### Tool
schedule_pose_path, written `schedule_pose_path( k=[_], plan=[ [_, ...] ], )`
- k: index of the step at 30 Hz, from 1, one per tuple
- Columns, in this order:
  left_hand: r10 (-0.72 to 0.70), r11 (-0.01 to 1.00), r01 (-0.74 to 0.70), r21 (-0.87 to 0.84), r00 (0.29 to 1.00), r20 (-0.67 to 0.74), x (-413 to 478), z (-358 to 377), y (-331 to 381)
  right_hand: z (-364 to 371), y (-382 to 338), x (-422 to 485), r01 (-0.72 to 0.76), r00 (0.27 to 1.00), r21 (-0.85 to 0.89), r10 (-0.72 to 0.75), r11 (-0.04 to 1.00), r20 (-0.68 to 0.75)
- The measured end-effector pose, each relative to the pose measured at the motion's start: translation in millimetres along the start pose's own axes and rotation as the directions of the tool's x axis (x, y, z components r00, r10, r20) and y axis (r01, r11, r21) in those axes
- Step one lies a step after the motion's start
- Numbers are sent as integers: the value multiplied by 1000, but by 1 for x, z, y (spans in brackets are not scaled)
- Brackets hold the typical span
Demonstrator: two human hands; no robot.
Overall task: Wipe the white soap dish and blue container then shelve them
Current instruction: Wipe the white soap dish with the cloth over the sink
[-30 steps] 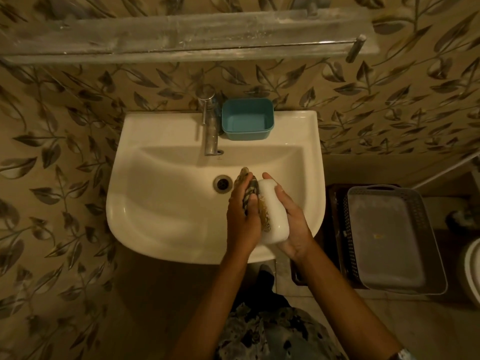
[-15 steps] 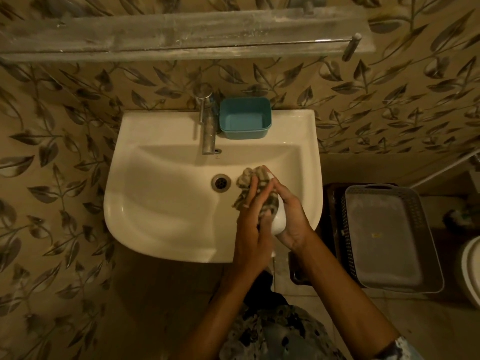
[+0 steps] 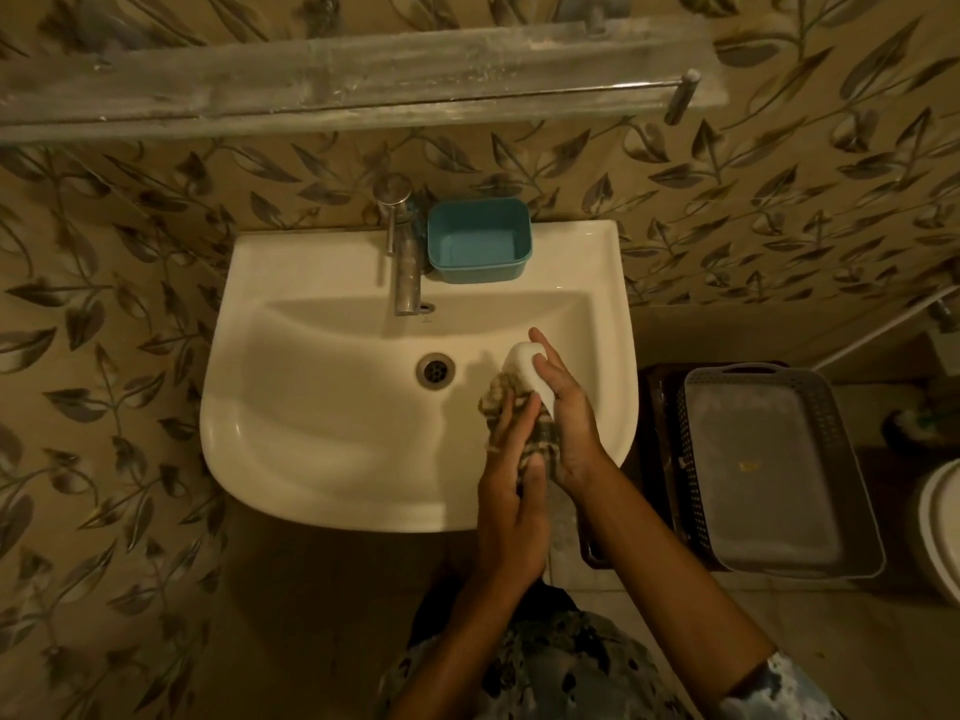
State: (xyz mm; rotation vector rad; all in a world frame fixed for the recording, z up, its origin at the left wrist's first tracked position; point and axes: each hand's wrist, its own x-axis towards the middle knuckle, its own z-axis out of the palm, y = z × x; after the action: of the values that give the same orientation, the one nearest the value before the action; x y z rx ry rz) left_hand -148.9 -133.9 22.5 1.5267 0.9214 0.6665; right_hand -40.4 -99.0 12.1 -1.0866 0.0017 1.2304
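Note:
Over the right side of the white sink, my right hand holds the white soap dish on edge. My left hand presses a checked cloth against the dish's lower part; the cloth hides much of it. The blue container stands open and upright on the sink's back ledge, just right of the tap. A dusty glass shelf with a metal rail runs along the wall above the sink.
A grey perforated basket rests on a dark crate on the floor to the right of the sink. A white toilet rim shows at the far right edge. Leaf-patterned tiles cover the wall.
The cloth in my left hand has slid from the dish's top down toward its lower end, uncovering the dish's upper part. The dish has moved slightly back over the basin.

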Motion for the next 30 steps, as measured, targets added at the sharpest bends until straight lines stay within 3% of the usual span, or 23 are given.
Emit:
schedule_pose_path(
  k=[3, 8, 15, 21, 27, 30],
  plan=[
    [26, 998, -28, 49, 999, 25, 33, -11, 3, 0, 4, 0, -19, 997, -9, 20, 1000, 80],
    [-157, 987, 158, 38, 987, -25, 71, -27, -4, -1, 11, -11, -35, 988, -20, 38, 999, 147],
    [-200, 980, 200, 2, 980, 22, 30, -15, -14, 0, 6, 7, -3, 1000, 108, 6, 994, -25],
    [-66, 997, 65, 35, 997, 29, 12, -11, -6, 5, -1, 25, 4, 983, 93, 13, 996, -182],
    [-29, 989, 21, 145, 998, 53, 63, -28, 10, 20, 3, 17, -210, 977, 117, 206, 971, 49],
    [-101, 986, 101, 136, 995, -11, 91, -40, 4, 20, 8, 13, -279, 957, 97, 268, 955, 110]
  ],
)
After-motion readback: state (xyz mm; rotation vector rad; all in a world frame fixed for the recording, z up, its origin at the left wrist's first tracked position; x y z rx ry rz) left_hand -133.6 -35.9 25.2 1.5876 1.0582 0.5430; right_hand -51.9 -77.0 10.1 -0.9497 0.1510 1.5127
